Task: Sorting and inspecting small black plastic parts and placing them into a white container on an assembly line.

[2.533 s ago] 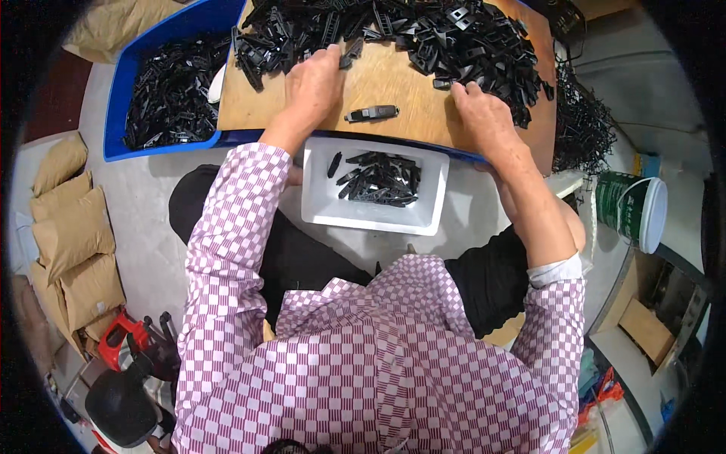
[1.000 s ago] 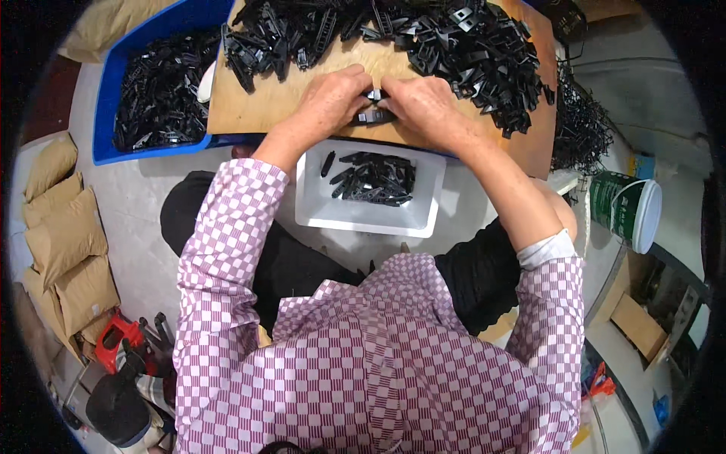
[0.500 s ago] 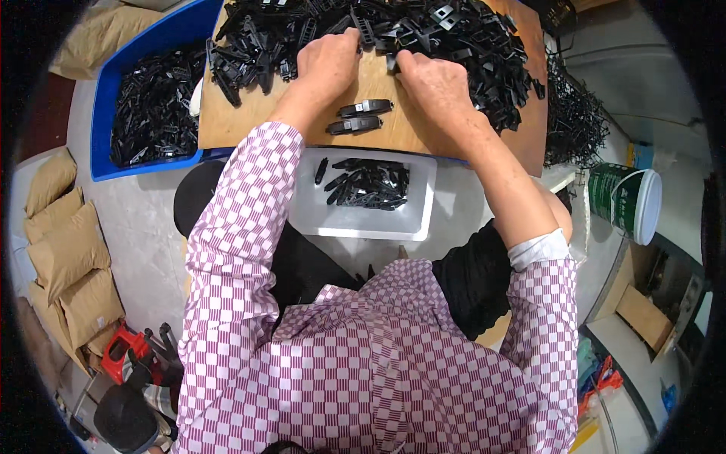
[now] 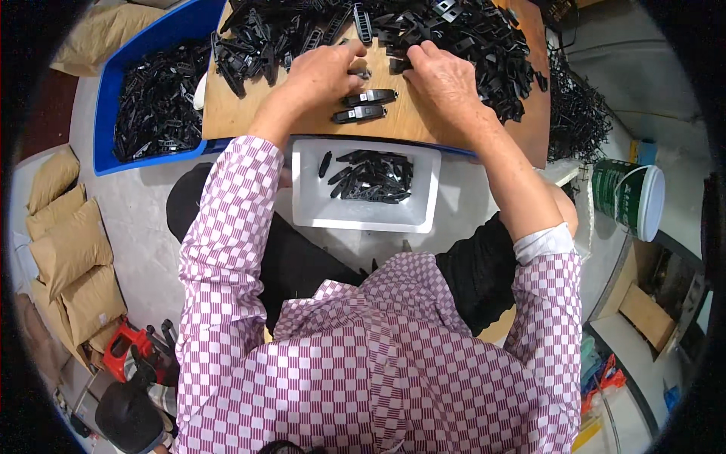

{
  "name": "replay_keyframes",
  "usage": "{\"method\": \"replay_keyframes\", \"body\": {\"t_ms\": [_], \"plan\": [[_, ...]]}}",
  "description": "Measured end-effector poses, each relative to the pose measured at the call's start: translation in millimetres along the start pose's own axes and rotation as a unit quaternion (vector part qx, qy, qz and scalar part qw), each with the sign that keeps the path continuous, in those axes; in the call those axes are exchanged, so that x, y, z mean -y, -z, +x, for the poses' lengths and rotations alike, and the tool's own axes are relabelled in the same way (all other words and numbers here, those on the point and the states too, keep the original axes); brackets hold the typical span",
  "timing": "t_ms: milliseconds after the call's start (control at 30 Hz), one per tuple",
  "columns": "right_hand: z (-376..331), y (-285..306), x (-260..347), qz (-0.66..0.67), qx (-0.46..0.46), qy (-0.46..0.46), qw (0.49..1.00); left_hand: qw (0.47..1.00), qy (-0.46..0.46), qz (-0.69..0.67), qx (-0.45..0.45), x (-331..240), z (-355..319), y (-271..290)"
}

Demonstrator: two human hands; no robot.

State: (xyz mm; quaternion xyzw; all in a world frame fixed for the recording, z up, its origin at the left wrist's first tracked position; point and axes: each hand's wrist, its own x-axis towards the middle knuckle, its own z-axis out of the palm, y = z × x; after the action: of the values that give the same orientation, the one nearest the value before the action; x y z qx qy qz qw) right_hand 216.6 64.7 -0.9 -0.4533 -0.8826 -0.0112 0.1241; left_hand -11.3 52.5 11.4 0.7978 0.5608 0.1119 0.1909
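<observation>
Drawing back from the far-side heap of black plastic parts (image 4: pixel 257 45), the left hand (image 4: pixel 325 74) now sits nearer the person, thumb and index almost meeting on a small grey-and-black part (image 4: pixel 363 74), only its end showing; the other fingers are curled, palm hidden. Half a second ago those fingertips were up among the parts. Right hand (image 4: pixel 448 82) has barely shifted: thumb and index a little apart, a black clip part (image 4: pixel 399 66) at the tips, looks pinched; can't tell from here if it's fully clear of the right-hand heap (image 4: pixel 484 64). Gap between the hands is bare wooden board (image 4: pixel 242 113), hands not touching each other. Two long black clips with grey tops, one farther (image 4: pixel 370 97) and one nearer (image 4: pixel 359 114), lie side by side just below the left fingertips, by the board's near edge, slightly slanted. A couple of seconds ago only one lay there, so count is up by one; they look put together, and I'd judge another pair of parts is now in hand. White tub (image 4: pixel 363 225) below the edge: similar dark pieces inside, no change I can make out. Blue bin (image 4: pixel 103 125) at left, full of black parts, untouched.
</observation>
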Motion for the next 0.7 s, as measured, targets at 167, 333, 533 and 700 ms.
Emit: {"method": "replay_keyframes", "body": {"t_ms": [167,333,533,700], "plan": [[6,9,8,0.044,-0.015,0.039,0.998,0.997,0.004,0.078,-0.019,1,-16,11],[11,-5,4,-0.007,0.012,0.052,0.999,0.992,-0.025,0.107,-0.060,-3,-23,1],[8,1,0,0.048,0.017,0.057,0.997,0.993,-0.033,0.057,-0.095,-9,-29,-10],[12,12,13,0.080,0.061,0.106,0.989,0.992,-0.035,0.050,-0.111,-7,-30,-12]]}}
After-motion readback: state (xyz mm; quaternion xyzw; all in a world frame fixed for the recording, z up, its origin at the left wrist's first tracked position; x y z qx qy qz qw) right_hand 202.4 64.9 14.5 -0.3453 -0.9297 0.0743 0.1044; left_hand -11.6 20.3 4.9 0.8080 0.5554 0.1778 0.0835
